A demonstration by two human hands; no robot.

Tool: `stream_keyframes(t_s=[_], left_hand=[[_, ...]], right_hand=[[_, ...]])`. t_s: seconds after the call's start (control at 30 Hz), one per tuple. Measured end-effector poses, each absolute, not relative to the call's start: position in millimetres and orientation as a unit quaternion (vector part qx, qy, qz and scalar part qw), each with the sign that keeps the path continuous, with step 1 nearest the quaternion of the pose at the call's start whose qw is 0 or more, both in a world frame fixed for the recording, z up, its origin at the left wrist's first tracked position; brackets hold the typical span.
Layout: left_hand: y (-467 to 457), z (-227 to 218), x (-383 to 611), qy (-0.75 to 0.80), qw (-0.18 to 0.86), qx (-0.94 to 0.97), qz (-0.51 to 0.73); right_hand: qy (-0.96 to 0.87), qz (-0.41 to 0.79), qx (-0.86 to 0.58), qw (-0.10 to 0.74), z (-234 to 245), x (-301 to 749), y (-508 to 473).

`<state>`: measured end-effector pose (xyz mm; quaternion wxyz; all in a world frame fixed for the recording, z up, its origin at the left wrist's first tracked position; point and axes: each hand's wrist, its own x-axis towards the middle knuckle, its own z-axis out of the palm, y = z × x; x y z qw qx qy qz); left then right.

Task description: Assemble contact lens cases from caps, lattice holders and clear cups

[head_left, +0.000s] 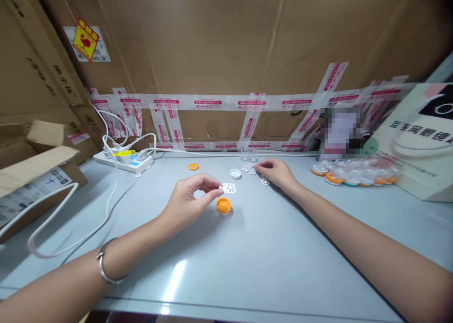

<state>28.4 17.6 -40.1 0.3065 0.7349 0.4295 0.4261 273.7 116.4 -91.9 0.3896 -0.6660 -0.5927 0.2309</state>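
Between thumb and fingertips, my left hand pinches a small white openwork plastic piece. Just below that piece, an orange round part with a pale rim beneath it stands on the table. My right hand is farther back, its fingertips closed at a few similar white openwork pieces; whether it grips one is hidden. Another such piece lies under that hand. A white round part sits between my hands, and an orange ring lies behind my left hand.
Clear round pieces stand near the back wall of cardboard. At right, several clear-topped round items with coloured bases lie before a printed bag. A power strip, white cables and an opened carton occupy the left.
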Motion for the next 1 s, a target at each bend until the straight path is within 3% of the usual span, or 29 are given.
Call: stream_keyframes(t_s=[0.27, 0.6, 0.83, 1.0], left_hand=[[16.4, -40.9, 27.1, 0.430, 0.303, 0.743, 0.414], [17.4, -39.9, 24.5, 0.427, 0.318, 0.734, 0.421], [19.4, -41.9, 24.2, 0.440, 0.345, 0.716, 0.418], [20.3, -43.6, 24.4, 0.440, 0.358, 0.704, 0.427]], right_hand=[[-0.600, 0.267, -0.650, 0.382, -94.7, 268.6, 114.4], [-0.605, 0.282, -0.581, 0.466, -72.9, 264.2, 97.2], [-0.592, 0.420, -0.531, 0.438, -52.9, 246.7, 63.3], [-0.556, 0.430, -0.537, 0.466, -43.7, 238.4, 51.6]])
